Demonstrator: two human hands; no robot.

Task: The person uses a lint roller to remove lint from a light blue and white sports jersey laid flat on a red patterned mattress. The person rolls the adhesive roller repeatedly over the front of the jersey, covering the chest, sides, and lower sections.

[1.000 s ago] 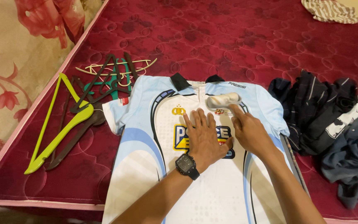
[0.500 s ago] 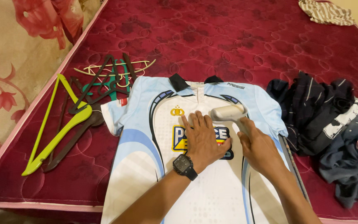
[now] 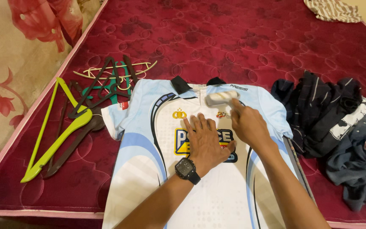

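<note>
Rolling grip first: my right hand (image 3: 248, 125) is closed around the handle of a lint roller (image 3: 222, 98), fingers pressed together on it. The handle itself is hidden inside the fist; the pale roller head sticks out just past my fingertips, lying on the upper chest of the jersey, just below its black collar. My left hand (image 3: 206, 142) is spread flat, palm down, fingers splayed, pressing the printed chest panel, just beside the right hand and touching it at the thumb side. A black wristwatch (image 3: 186, 170) sits on that wrist.

The white and light-blue sports jersey (image 3: 142, 169) lies front up under both hands, on a dark red quilted mattress (image 3: 242, 42).

Away from the grip, on the left-hand side: a pile of clothes hangers (image 3: 102, 87), dark brown and green ones, with a lime-green hanger (image 3: 60, 135) nearest the mattress edge. On the right-hand side, near the jersey sleeve: a heap of dark clothes (image 3: 335, 123). Far beyond the roller, at the top corner, a striped cloth (image 3: 333, 10).
</note>
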